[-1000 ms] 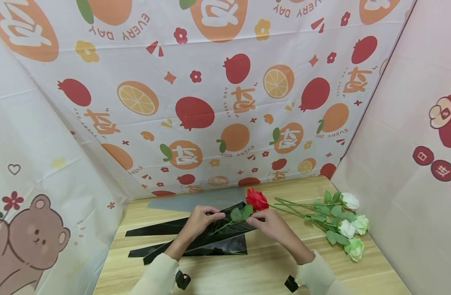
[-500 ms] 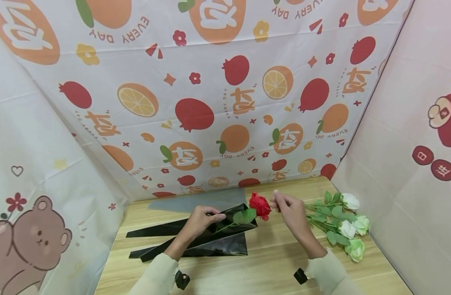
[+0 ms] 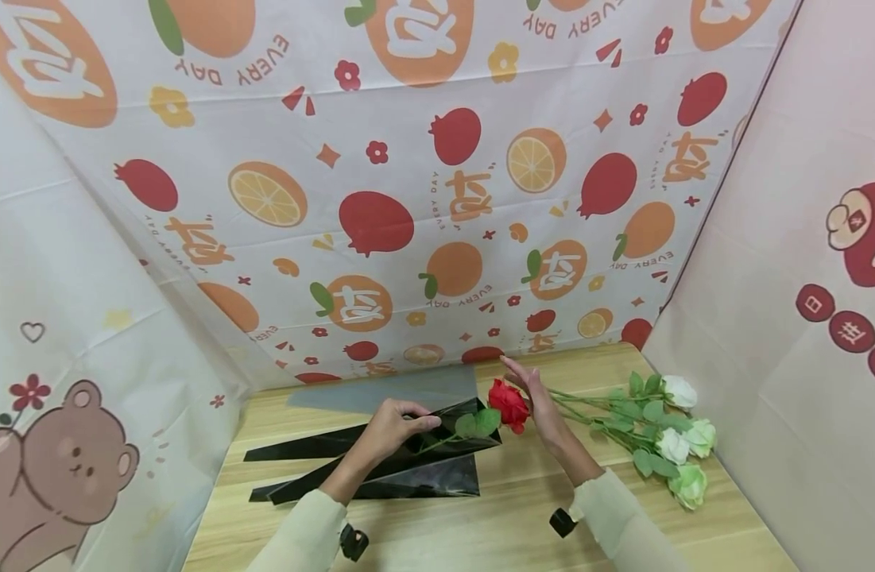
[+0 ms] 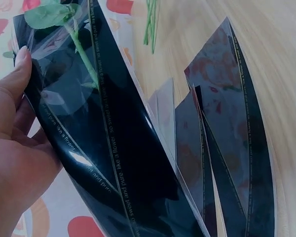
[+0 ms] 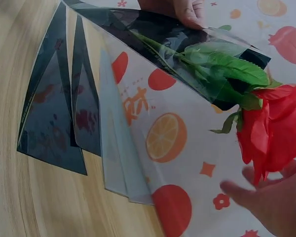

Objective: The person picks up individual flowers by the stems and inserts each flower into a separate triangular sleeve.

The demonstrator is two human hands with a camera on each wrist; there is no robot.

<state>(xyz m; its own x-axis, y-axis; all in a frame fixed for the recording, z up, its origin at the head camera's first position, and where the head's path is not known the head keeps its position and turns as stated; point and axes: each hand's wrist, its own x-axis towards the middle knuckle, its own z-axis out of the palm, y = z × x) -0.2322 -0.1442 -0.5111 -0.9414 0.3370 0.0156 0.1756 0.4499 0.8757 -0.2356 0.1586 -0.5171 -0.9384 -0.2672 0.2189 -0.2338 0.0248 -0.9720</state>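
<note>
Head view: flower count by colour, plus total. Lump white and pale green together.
Red: 1, the rose with its stem in the black sleeve that the left hand holds
White to pale green: 4, the flowers lying on the right side of the table
Total: 5

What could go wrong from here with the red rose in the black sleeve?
1. The red rose might slip or tip: its bloom sits beyond the mouth of the black sleeve, and the right grip beside it is not closed round it.
2. The leaves at the mouth could snag or fold if the stem is pushed deeper.
3. The left grip pinches the sleeve near its open end, so squeezing harder might crease it.
</note>
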